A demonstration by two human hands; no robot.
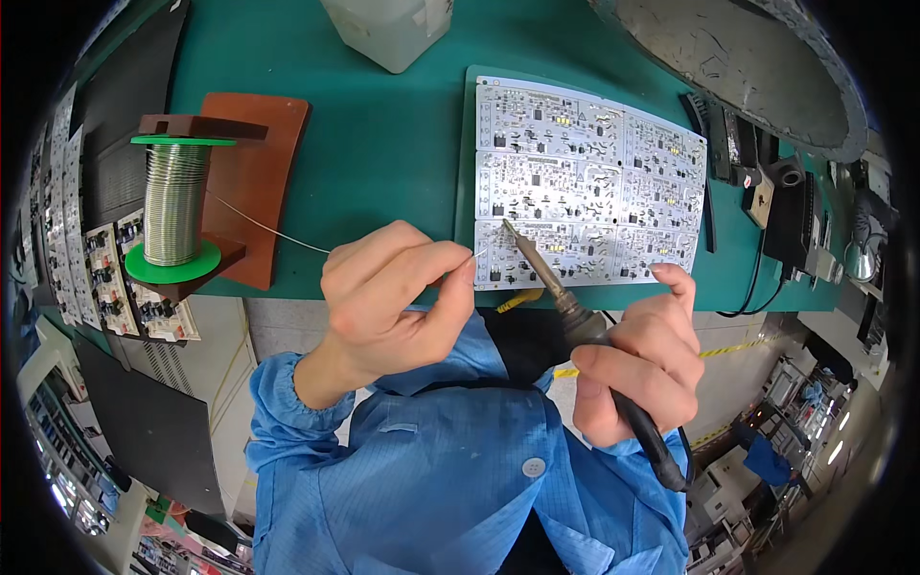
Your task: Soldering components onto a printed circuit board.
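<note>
We have the left hand (398,302) pinching solder wire (268,228), the right hand (647,359) gripping the soldering iron (578,316); the circuit-board panel (589,187) lies just ahead of both, long axis left to right; our left sits nearer the iron's tip (510,227).

The single view is head-worn, wide fisheye and upright. The camera looks steeply down over the wearer's blue jacket (450,470), which fills the lower middle, and faces across the green table (383,144). Range is close: the left hand (398,302) and right hand (644,364) appear large about the centre, with the circuit board panel (575,182) just beyond, seen nearly from overhead. Edges bow toward the dark rim, where the floor (724,388) and surrounding room appear smaller.
</note>
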